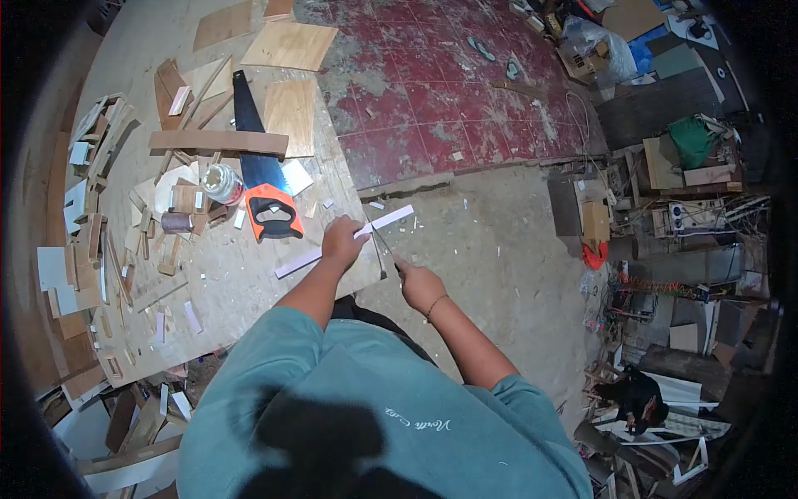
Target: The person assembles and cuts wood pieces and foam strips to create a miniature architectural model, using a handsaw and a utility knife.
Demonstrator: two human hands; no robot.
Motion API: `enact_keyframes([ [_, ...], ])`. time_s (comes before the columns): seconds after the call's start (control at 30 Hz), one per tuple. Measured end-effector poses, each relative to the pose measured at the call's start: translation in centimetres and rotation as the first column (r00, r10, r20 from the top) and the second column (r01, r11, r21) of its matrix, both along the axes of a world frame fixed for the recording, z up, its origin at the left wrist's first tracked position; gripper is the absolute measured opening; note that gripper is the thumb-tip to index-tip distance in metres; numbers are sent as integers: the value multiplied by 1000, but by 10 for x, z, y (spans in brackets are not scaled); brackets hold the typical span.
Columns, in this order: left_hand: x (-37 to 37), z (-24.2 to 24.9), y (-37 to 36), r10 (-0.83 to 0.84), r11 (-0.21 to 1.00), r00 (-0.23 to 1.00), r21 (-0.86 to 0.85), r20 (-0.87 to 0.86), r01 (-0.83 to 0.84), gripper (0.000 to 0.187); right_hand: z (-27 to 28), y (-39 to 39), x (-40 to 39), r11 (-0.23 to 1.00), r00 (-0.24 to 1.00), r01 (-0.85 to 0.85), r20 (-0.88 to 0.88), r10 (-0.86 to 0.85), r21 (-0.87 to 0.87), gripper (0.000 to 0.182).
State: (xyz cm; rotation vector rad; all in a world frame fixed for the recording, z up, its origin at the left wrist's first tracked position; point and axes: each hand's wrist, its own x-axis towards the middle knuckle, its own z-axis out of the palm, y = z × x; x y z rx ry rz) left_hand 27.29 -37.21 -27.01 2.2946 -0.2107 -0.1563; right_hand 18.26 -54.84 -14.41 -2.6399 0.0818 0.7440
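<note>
Your left hand (341, 239) grips the pale strip (301, 262) just beside the thin-bladed tool (386, 246) gripped in your right hand (422, 289), so a skidding blade could cut you.

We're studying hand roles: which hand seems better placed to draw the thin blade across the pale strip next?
Probably the right hand: it holds the thin blade, while the left hand is occupied gripping the pale strip.

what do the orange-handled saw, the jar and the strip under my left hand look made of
Saw: thin, dark, bluish blade, likely metal; smooth orange grip, probably plastic. Jar: shiny, see-through, so glass or clear plastic. Strip: pale, smooth, straight-edged; coated wood or plastic, can't tell.
</note>
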Motion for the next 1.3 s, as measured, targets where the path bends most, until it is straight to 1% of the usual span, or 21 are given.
enact_keyframes([
  [0.13,3,0,1,15,1000,1000,-5,4,-15,25,-2,5,24,998,998,-59,-33,58,-30,36],
  [0.17,4,-2,1,8,1000,1000,-10,5,-8,25,-27,9,39,998,998,-58,-30,57,-23,36],
  [0.2,4,-2,0,7,1000,1000,-7,4,-7,24,-67,16,56,999,1000,-27,6,27,31,36],
  [0.23,2,-2,1,3,1000,1000,-2,0,-3,24,-90,21,63,996,999,1,39,-4,84,36],
  [0.27,1,-2,0,-1,999,1000,35,15,0,25,-92,24,62,996,999,1,36,-4,85,36],
  [0.33,0,-1,-2,-6,998,1000,65,30,4,25,-91,26,61,994,992,73,100,-81,80,34],
  [0.37,-2,1,-1,-7,998,1000,65,17,6,25,-75,23,52,994,992,74,99,-81,78,34],
  [0.43,0,0,1,-9,998,1000,67,12,8,25,-18,15,35,999,998,-53,-45,54,12,33],
  [0.53,2,-3,2,-30,998,999,60,28,28,25,-34,4,39,995,997,-69,-25,71,72,32],
  [0.57,2,-1,2,-31,997,999,65,26,29,25,-55,10,48,995,997,-68,-27,71,78,32],
  [0.63,2,4,1,-14,997,1000,72,13,13,24,-98,24,75,988,996,49,60,-58,150,30],
  [0.73,1,4,-1,21,999,999,37,44,-23,27,-94,25,77,995,999,52,0,-52,83,32],
  [0.77,-1,3,1,12,999,999,39,43,-14,27,-73,24,66,994,998,61,-1,-61,85,32],
  [0.83,1,2,0,10,999,999,47,36,-12,27,-4,16,44,997,986,-70,-155,66,-20,34],
  [0.93,5,-1,1,0,999,1000,37,-14,0,21,-8,-8,48,994,985,-109,-132,110,17,35],
  [0.97,7,0,1,0,999,1000,42,-15,0,21,-29,-5,57,994,985,-109,-132,111,22,35],
  [1.03,3,3,1,19,1000,1000,18,6,-19,26,-81,10,77,991,996,-81,-38,85,106,35],
  [1.13,5,7,1,13,1000,1000,8,-2,-13,26,-83,29,87,999,1000,-14,-9,15,30,35],
  [1.17,4,8,2,8,1000,1000,3,-1,-8,26,-71,26,81,1000,1000,-8,-8,8,30,35],
  [1.23,5,6,3,-4,1000,1000,11,-16,4,24,-35,16,55,999,989,-34,-146,34,1,31],
  [1.3,7,5,1,5,1000,1000,9,-24,-5,22,-39,1,43,999,994,-28,-104,30,19,32],
])
